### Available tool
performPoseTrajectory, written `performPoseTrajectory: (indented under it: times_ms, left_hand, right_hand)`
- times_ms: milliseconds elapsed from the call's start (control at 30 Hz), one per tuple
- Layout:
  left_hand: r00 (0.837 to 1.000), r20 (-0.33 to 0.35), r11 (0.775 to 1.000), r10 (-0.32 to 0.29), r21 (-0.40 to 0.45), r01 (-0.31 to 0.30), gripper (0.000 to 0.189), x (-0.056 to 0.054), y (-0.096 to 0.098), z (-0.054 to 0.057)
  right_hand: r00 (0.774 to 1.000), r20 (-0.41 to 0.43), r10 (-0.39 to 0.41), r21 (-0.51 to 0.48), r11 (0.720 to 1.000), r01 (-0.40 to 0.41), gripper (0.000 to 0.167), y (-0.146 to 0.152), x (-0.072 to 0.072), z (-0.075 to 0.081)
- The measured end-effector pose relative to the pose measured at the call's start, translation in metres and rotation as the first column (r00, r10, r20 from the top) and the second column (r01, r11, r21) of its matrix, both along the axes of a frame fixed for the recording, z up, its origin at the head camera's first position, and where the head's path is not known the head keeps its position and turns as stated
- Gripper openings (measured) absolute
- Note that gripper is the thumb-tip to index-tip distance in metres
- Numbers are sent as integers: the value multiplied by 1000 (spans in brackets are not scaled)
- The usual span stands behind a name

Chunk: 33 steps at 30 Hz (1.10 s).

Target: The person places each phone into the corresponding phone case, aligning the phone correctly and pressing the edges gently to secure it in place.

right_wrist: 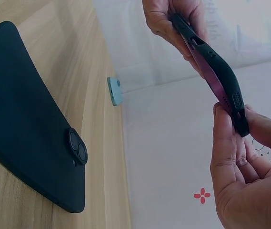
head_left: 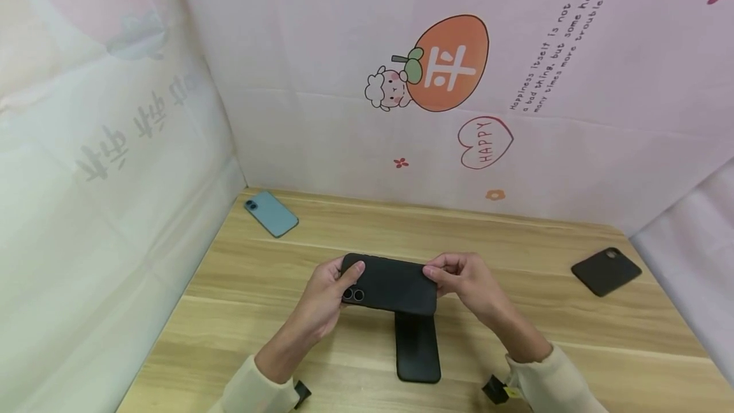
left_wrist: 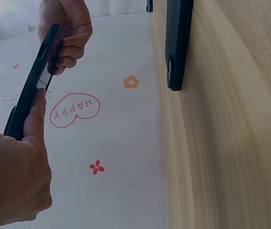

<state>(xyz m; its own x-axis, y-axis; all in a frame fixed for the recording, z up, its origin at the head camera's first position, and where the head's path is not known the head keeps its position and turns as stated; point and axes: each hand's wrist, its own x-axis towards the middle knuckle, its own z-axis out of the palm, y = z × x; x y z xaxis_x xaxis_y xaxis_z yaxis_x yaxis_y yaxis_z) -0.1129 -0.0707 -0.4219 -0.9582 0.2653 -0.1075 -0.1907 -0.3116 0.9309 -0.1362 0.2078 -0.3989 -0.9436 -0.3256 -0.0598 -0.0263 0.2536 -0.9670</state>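
Observation:
A black phone case [head_left: 395, 282] is held up above the table, its back facing up and its camera rings at the left end. A purple phone [right_wrist: 211, 78] shows along its inner side, and the case bows away from it in the right wrist view. My left hand [head_left: 325, 292] grips the left end, thumb on the back near the camera rings. With thumb and fingers, my right hand [head_left: 467, 282] pinches the right end near its far corner. Below lies a second black phone or case [head_left: 417, 349], partly hidden by the held one.
On the wooden table [head_left: 241, 311], a light blue phone [head_left: 272, 214] lies at the far left. Another black phone case [head_left: 606, 271] with a camera cutout lies at the right. White printed cloth [head_left: 321, 132] hangs along the back and sides.

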Motion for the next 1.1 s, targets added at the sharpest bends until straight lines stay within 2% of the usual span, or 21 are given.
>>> performPoseTrajectory:
  times_ms: [400, 667, 933, 1100]
  left_hand:
    - [999, -9, 999, 44, 10, -44, 30, -3, 1, 2]
    - [996, 2, 995, 93, 19, -93, 29, -5, -1, 8]
    - [992, 11, 991, 127, 28, -127, 26, -7, -3, 9]
    - [991, 11, 990, 133, 36, -133, 26, -8, -3, 8]
  right_hand:
    - [990, 109, -87, -15, 996, 89, 26, -5, -1, -3]
    - [989, 146, -18, -79, 996, 30, 27, -8, 5, -6]
    - [982, 166, 95, -92, 993, -80, 34, -10, 11, -8]
    - [978, 166, 129, -116, 987, -111, 33, -11, 12, -9]
